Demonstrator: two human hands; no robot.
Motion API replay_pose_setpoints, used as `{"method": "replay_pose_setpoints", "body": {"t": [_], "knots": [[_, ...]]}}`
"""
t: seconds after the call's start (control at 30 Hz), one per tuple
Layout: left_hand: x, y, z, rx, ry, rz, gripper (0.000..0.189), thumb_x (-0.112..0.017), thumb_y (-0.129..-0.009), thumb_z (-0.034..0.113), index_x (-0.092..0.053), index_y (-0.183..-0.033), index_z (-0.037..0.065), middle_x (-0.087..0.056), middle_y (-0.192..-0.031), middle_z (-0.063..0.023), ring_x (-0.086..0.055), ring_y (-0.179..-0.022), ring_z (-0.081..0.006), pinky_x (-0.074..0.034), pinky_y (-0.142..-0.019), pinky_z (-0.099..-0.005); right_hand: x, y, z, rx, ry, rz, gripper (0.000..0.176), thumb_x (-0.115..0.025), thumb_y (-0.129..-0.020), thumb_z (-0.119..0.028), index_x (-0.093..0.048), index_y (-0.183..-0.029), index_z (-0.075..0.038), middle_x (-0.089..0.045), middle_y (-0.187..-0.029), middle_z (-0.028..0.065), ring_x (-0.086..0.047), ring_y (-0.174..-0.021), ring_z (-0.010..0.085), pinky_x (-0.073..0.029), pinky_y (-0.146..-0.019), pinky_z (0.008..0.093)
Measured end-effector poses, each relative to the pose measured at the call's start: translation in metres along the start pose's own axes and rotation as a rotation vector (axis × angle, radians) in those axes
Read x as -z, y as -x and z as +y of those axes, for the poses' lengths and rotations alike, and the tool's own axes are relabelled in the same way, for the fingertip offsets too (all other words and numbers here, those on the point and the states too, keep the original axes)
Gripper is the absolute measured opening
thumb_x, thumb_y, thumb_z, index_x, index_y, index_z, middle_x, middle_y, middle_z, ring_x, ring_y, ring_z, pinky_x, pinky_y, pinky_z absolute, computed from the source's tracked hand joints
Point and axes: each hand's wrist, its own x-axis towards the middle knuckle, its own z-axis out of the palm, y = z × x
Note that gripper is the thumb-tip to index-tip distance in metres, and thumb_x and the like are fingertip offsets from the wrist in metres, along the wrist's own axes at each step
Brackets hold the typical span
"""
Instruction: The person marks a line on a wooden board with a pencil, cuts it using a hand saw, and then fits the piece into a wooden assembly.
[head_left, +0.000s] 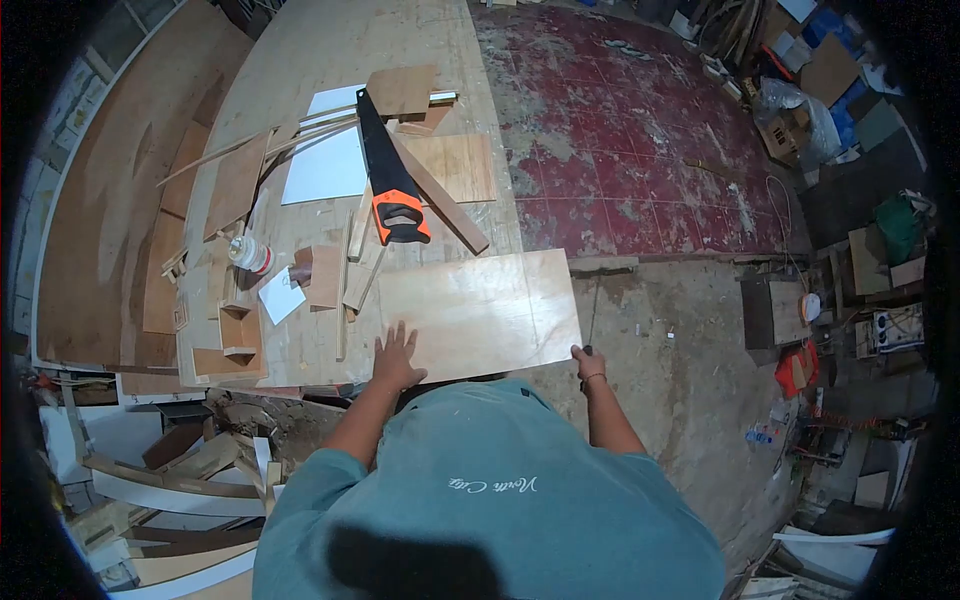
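Pale plywood forms one rectangular board (480,310), located at the near right corner of the workbench (400,30). Its long axis runs left to right, with the right end angled slightly toward the far side; that end overhangs the right edge of the bench. One left hand (397,362) rests palm down on the near left part of the board, fingers spread and pointing far, with nothing clasped. One right hand (590,366) is at the near right corner, fingers curled around one dark handle (588,351); whether it also grips the board cannot be told.

Beyond the board lies one handsaw (380,160), blade pointing far and slightly left, orange-and-black grip toward the near side. One thick wooden strip (450,208) lies to the right of it, angled near right. Left of the saw: one large white panel (325,165), one white bottle (248,254), one small white piece (282,297) and one small open-faced wooden box (238,332). Red flooring (640,180) extends at far right, bare concrete (660,310) at near right.
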Motion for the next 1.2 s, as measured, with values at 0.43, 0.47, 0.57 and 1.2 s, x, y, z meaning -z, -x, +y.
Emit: {"method": "replay_pose_setpoints", "body": {"t": [0.43, 0.47, 0.57, 1.2], "knots": [[0.012, -0.027, 0.023, 0.071, 0.037, 0.011, 0.117, -0.075, -0.065, 0.053, -0.012, -0.152, 0.007, 0.000, -0.154, -0.0311, -0.002, -0.142, -0.0480, -0.014, -0.115, -0.0525, -0.010, 0.011, -0.018, -0.064, -0.155, -0.006, 0.022, -0.075, -0.079, -0.018, -0.062, -0.083, 0.000, -0.059, -0.075, 0.0005, -0.050, -0.067, 0.0133, -0.043, -0.064, 0.0305], [0.015, -0.029, 0.027, 0.103, 0.018, -0.015, 0.117, -0.076, -0.065, 0.050, -0.012, -0.152, 0.007, 0.000, -0.154, -0.0309, -0.002, -0.142, -0.0478, -0.014, -0.115, -0.0526, -0.009, 0.011, -0.018, -0.069, -0.152, -0.011, 0.022, -0.074, -0.080, -0.018, -0.064, -0.087, 0.000, -0.061, -0.077, 0.0014, -0.052, -0.068, 0.0134, -0.044, -0.065, 0.0300], [0.029, -0.029, 0.046, 0.136, 0.020, 0.006, 0.116, -0.078, -0.064, 0.047, -0.012, -0.152, 0.008, 0.001, -0.154, -0.0304, -0.002, -0.143, -0.0470, -0.014, -0.115, -0.0532, -0.009, 0.017, -0.024, -0.028, -0.093, 0.026, 0.024, -0.072, -0.081, -0.016, -0.065, -0.096, 0.001, -0.065, -0.082, 0.0040, -0.056, -0.072, 0.0140, -0.047, -0.069, 0.0294], [0.086, -0.140, 0.145, -0.061, -0.051, -0.129, 0.125, -0.087, -0.057, 0.044, -0.007, -0.152, 0.033, 0.012, -0.158, -0.0165, 0.000, -0.141, -0.0502, -0.025, -0.103, -0.0704, -0.007, -0.025, -0.027, -0.033, -0.042, 0.014, 0.019, -0.071, -0.076, -0.011, -0.066, -0.090, 0.001, -0.064, -0.073, 0.0062, -0.059, -0.063, 0.0157, -0.048, -0.059, 0.0309]]}}
